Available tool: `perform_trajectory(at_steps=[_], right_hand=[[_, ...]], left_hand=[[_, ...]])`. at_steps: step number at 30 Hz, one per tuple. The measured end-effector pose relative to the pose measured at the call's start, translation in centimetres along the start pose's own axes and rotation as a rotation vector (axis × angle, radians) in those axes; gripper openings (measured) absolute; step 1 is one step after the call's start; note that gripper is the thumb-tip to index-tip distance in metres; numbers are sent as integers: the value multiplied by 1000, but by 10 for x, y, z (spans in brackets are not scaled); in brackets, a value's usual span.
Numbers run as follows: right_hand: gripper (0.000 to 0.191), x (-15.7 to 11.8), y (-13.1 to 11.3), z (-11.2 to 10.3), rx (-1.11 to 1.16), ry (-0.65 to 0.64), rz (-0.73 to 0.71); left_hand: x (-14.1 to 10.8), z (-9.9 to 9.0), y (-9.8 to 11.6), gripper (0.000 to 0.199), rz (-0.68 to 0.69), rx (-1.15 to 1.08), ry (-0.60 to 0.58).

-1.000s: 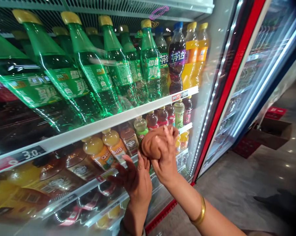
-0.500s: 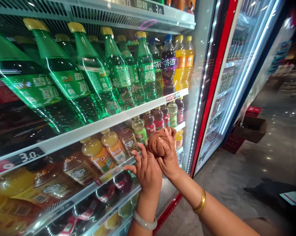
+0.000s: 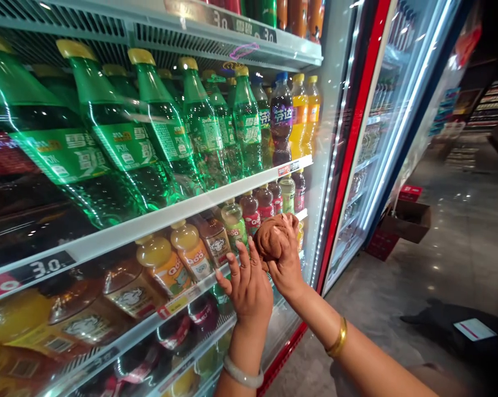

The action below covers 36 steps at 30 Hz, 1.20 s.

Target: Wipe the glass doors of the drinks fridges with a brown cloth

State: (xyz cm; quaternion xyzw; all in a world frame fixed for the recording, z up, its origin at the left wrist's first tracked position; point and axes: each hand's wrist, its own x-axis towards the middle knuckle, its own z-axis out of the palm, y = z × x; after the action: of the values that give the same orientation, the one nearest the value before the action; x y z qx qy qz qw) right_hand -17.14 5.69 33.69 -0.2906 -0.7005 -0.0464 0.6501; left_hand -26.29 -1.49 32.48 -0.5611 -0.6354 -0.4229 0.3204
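Observation:
My right hand [image 3: 286, 264], with a gold bracelet on its wrist, grips a bunched brown cloth [image 3: 271, 237] against the glass door of a drinks fridge. Just left of it is my left hand [image 3: 247, 284], fingers spread and nothing held; a pale bangle [image 3: 243, 375] circles that wrist. Whether its fingertips touch the glass I cannot tell. Behind the glass, near the hands, stand a green-labelled Qoo bottle [image 3: 233, 223] and a brown-labelled bottle [image 3: 214, 237]. Faint purple and yellow scribble marks [image 3: 244, 51] show higher on the pane.
Green Sprite bottles [image 3: 127, 138] line the shelf above. The red door frame [image 3: 356, 132] runs along the right, with another fridge beyond it. An open cardboard box [image 3: 412, 220] sits on the grey floor at right, near a dark bag-like shape [image 3: 431, 320].
My right hand and the cloth have shifted slightly right. My left hand's fingers have straightened upward. The camera view has tilted a little, so the shelves appear lower.

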Motion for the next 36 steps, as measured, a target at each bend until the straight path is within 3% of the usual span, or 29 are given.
perform_trajectory(at_steps=[15,20,24,30,36], right_hand=[[71,-30,-3,10,15,-4,76],[69,-31,-7,11,10,25,86],[68,-43,-13,7,21,-37,84],[71,-68,-21,10,20,-56,90],[71,-68,-17,5,20,-115,63]], left_hand=[[-3,-7,-7,66,104,71,-10],[-1,-9,-6,61,84,45,-17],[-3,-13,-9,60,97,40,-6],[-20,-13,-23,62,55,25,-46],[-29,-9,-23,66,3,23,-80]])
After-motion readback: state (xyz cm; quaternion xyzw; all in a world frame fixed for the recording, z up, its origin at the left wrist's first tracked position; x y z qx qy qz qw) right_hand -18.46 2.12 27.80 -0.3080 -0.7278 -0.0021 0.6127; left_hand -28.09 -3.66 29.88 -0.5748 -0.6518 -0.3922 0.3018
